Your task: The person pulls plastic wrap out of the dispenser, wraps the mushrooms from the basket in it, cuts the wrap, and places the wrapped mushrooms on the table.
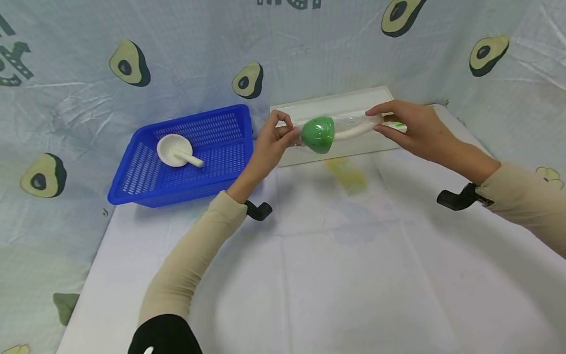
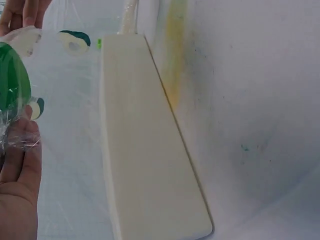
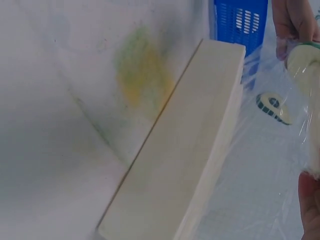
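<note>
A ladle with a green bowl and a cream handle, wrapped in clear plastic, is held up sideways between both hands. At its bowl end, my left hand pinches the plastic between thumb and fingers. My right hand pinches the wrapped handle end. In the right wrist view, the pale inside of the ladle bowl shows through the wrap. Behind and below the ladle stands a long white box, with the ladle overlapping it in the head view.
To the left, a blue plastic basket holds another ladle, white inside. A bit of green shows behind my right hand at the box. The white-covered table meets an avocado-print sheet at the back.
</note>
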`<control>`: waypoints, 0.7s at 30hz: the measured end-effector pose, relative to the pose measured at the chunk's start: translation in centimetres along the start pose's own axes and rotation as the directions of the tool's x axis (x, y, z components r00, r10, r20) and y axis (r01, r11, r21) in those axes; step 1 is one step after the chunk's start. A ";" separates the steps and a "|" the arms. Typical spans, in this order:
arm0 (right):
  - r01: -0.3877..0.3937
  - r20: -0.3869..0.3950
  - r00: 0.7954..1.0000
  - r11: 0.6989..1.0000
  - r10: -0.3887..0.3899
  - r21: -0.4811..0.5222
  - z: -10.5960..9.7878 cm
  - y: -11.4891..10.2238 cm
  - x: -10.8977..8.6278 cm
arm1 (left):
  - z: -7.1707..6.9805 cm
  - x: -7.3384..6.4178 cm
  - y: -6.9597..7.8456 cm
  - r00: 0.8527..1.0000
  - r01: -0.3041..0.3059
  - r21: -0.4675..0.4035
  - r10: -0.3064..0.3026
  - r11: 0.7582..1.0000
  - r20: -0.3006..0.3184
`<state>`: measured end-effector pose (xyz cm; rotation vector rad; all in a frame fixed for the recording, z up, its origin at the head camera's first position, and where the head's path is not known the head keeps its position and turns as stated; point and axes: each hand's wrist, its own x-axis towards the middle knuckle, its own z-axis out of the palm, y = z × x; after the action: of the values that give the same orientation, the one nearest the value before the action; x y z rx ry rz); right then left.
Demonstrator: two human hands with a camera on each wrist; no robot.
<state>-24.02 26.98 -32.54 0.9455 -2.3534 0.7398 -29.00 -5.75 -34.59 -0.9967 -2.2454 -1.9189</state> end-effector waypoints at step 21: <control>-0.039 0.011 0.999 0.998 0.038 0.051 0.5 0.0 -0.5 | 2.3 -0.9 -0.1 0.993 -0.055 0.103 0.066 0.993 -0.100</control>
<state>-23.80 26.89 -33.23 0.9298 -2.3775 0.8163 -27.50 -4.14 -35.63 -0.9194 -2.2035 -1.7719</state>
